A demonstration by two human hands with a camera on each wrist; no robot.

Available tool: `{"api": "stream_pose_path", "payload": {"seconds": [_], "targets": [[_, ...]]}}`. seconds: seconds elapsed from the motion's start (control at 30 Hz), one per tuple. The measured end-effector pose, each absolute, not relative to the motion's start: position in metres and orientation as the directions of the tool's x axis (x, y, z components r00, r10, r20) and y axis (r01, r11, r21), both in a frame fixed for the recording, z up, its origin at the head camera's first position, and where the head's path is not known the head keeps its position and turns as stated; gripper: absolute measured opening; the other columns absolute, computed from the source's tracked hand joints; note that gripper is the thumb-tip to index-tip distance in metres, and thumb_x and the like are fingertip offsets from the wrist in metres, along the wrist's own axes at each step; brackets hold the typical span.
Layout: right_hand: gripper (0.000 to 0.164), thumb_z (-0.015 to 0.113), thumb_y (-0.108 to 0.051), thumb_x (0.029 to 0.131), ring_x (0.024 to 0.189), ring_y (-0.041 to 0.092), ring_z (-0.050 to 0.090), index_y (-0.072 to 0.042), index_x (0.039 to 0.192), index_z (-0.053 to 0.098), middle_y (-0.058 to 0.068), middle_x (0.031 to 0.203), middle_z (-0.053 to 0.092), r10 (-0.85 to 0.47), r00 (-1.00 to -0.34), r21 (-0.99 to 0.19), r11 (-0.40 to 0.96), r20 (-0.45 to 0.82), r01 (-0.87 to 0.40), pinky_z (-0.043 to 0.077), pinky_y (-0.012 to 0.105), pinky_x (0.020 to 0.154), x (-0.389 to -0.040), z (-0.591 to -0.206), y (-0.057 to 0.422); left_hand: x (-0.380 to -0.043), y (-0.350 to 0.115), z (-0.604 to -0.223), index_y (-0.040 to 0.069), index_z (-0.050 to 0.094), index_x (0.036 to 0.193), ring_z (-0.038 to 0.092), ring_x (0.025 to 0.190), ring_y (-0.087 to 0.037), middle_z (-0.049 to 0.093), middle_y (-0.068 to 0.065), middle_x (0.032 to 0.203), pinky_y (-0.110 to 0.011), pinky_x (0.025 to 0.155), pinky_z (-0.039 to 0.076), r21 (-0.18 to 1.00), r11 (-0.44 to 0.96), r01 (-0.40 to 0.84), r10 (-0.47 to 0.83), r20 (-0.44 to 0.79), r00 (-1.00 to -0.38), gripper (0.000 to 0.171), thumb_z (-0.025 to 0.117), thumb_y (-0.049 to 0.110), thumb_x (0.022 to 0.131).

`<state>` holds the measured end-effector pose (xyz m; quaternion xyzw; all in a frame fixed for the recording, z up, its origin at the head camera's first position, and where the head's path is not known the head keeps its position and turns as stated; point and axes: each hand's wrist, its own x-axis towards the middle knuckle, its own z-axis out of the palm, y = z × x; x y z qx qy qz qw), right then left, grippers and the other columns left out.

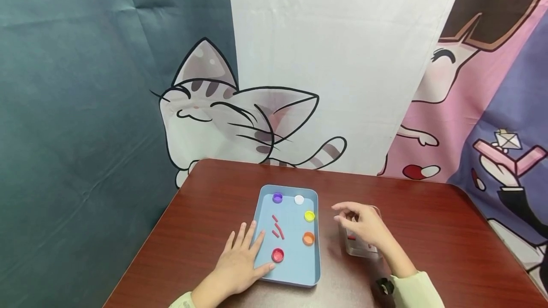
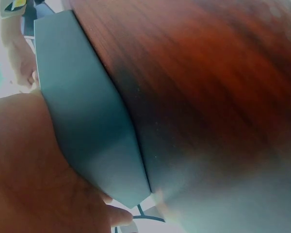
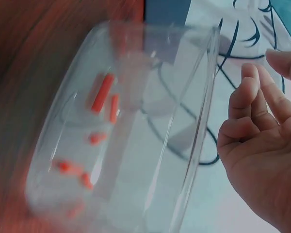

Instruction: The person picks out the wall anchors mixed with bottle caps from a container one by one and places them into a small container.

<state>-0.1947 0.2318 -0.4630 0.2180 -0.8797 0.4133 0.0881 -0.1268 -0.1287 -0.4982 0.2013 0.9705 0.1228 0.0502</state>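
Note:
My left hand (image 1: 239, 261) lies with fingers spread at the left edge of a light blue tray (image 1: 295, 272); in the left wrist view it is against the tray's side wall (image 2: 87, 92). Inside the tray are several short red sticks (image 1: 279, 230) and a red cap (image 1: 278, 255). To the right, my right hand (image 1: 367, 225) hovers above a clear plastic box (image 1: 359, 251), fingers loosely bent, with nothing seen between them. In the right wrist view the box holds several red pieces (image 3: 103, 93), and the fingers (image 3: 245, 97) are beside its rim.
Purple (image 1: 277, 197), white (image 1: 299, 199), yellow (image 1: 309, 216) and orange (image 1: 308, 238) caps sit along the tray's far and right sides. Everything stands on a reddish-brown wooden table (image 1: 180, 236). Behind it hangs a cartoon-printed curtain (image 1: 351, 61).

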Motion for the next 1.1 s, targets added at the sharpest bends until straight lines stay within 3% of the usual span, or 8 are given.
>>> {"api": "stream_pose_path", "payload": {"seconds": [0.27, 0.6, 1.1], "targets": [[0.023, 0.078, -0.008, 0.087, 0.068, 0.007, 0.053, -0.011, 0.110, 0.075, -0.007, 0.080, 0.062, -0.367, -0.880, -0.741, 0.490, 0.302, -0.459, 0.046, 0.024, 0.059, -0.208, -0.467, 0.196, -0.125, -0.129, -0.498, 0.014, 0.037, 0.158, 0.013, 0.154, -0.043, 0.016, -0.016, 0.168, -0.064, 0.120, 0.016, 0.274, 0.887, 0.372, 0.401, -0.057, -0.914, 0.086, 0.045, 0.072, 0.095], [0.023, 0.079, -0.012, 0.087, 0.069, 0.006, 0.053, -0.016, 0.109, 0.076, -0.009, 0.082, 0.064, -0.450, -0.837, -0.714, 0.471, 0.311, -0.518, 0.047, 0.023, 0.062, -0.220, -0.474, 0.161, -0.126, -0.129, -0.499, 0.014, 0.038, 0.158, 0.014, 0.154, -0.042, 0.016, -0.016, 0.168, -0.063, 0.120, 0.016, 0.262, 0.891, 0.372, 0.398, -0.053, -0.916, 0.087, 0.045, 0.073, 0.094], [0.025, 0.079, -0.013, 0.088, 0.074, 0.006, 0.057, -0.007, 0.112, 0.075, -0.002, 0.087, 0.067, -0.556, -0.770, -0.676, 0.439, 0.313, -0.592, 0.051, 0.023, 0.064, -0.236, -0.490, 0.126, -0.126, -0.129, -0.497, 0.014, 0.037, 0.158, 0.012, 0.154, -0.041, 0.014, -0.016, 0.169, -0.064, 0.119, 0.015, 0.268, 0.891, 0.367, 0.399, -0.074, -0.914, 0.088, 0.044, 0.074, 0.094]]}}
